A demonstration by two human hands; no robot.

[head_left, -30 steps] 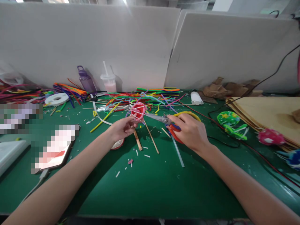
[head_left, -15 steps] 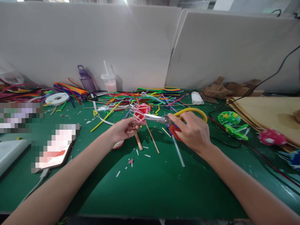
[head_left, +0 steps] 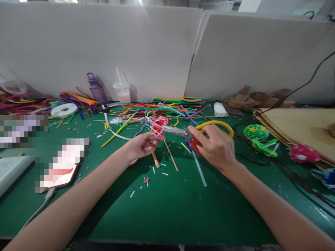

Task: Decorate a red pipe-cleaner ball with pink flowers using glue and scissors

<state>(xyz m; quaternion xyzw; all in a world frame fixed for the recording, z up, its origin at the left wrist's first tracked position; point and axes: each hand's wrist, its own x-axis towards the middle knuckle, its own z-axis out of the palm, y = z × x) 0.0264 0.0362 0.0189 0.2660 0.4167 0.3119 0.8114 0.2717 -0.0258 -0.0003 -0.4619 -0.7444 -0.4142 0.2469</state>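
**A:** Left hand (head_left: 142,146) is pinched shut on the wooden stick (head_left: 156,161), just under the pink-red flower piece (head_left: 159,124). The piece sits up off the green mat (head_left: 170,209), at 1 o'clock from that hand.

**B:** Yep, and the right hand (head_left: 214,146) is closed through the scissors (head_left: 178,131) handles. Blades are nearly together, tips reaching the piece from 3 o'clock. Looks like trimming stray ends. Any cut there calls for a steady stick and fingertips clear.
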